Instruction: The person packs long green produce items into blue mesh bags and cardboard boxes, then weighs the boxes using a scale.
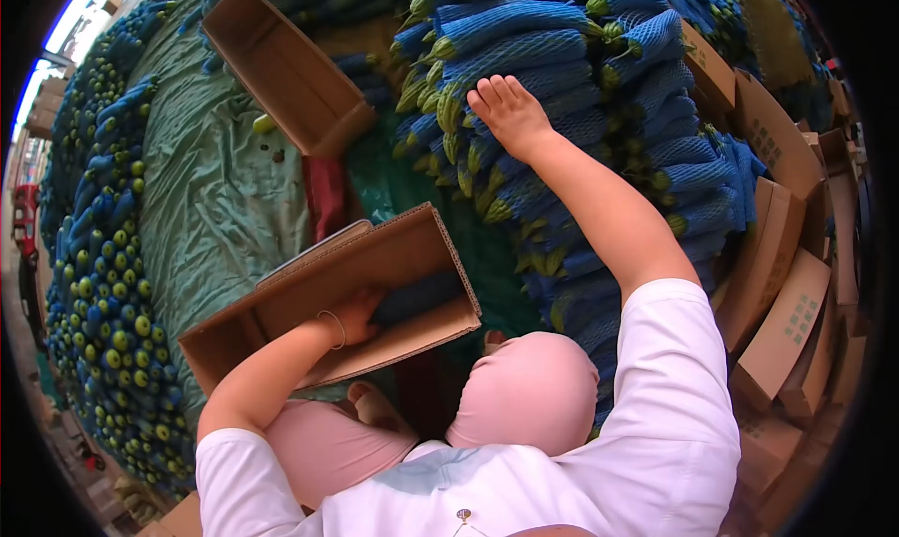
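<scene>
From my feed, the right hand [508, 112] lies flat and released at twelve o'clock on the heap of blue-netted fruit [562, 78], fingers spread, gripping nothing. The left hand [356, 314] reaches into the open cardboard box [328, 289] at eight o'clock; I cannot tell whether it grasps anything inside. Another empty box [281, 64] sits at eleven o'clock on the green tarp [211, 191].

The green tarp [211, 186] at centre left lies bare and gives the widest open passage. An open cardboard box [375, 284] blocks the lower centre, a second box [286, 64] the upper left. Heaps of blue-netted fruit [581, 116] fill the upper right, another bank [98, 284] walls the left edge, and stacked cartons [782, 256] close the right.
</scene>
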A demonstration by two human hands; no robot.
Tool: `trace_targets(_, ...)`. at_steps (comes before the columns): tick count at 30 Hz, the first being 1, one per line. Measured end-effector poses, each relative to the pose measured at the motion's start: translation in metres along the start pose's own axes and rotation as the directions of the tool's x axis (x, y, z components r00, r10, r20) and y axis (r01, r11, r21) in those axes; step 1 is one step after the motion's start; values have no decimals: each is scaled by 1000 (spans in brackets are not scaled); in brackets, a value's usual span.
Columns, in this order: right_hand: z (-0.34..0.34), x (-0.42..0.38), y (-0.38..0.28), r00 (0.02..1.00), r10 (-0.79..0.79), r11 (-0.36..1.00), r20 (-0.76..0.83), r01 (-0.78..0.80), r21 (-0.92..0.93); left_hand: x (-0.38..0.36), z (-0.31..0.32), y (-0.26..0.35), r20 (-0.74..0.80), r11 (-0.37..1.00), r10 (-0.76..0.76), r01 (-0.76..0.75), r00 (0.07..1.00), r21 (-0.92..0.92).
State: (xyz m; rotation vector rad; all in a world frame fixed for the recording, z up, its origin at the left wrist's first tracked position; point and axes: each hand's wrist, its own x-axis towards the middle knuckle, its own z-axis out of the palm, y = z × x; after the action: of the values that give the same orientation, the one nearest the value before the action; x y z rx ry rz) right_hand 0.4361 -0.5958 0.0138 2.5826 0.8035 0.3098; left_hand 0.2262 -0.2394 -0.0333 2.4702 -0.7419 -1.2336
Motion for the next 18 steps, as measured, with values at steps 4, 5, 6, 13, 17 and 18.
trace_targets(4,11,-10,-2,997,-47,998,-67,45,-38,-8,-2,4,-26,999,39,-39,999,-12)
trace_targets(5,19,-16,-3,980,-59,998,-188,57,-18,-10,0,7,-70,998,48,-45,996,37)
trace_targets(6,26,-16,-2,983,-34,999,-178,41,35,-15,7,5,-141,996,93,-91,986,22)
trace_targets(13,-27,-25,45,925,72,948,-373,53,313,2,-8,10,-188,996,85,-89,978,-15)
trace_targets(17,-118,-45,77,785,454,790,-422,-135,599,1,-1,4,-133,999,32,-32,991,2)
trace_targets(18,-154,-51,74,694,524,761,-493,-123,637,-3,-12,8,-156,999,41,-41,987,6)
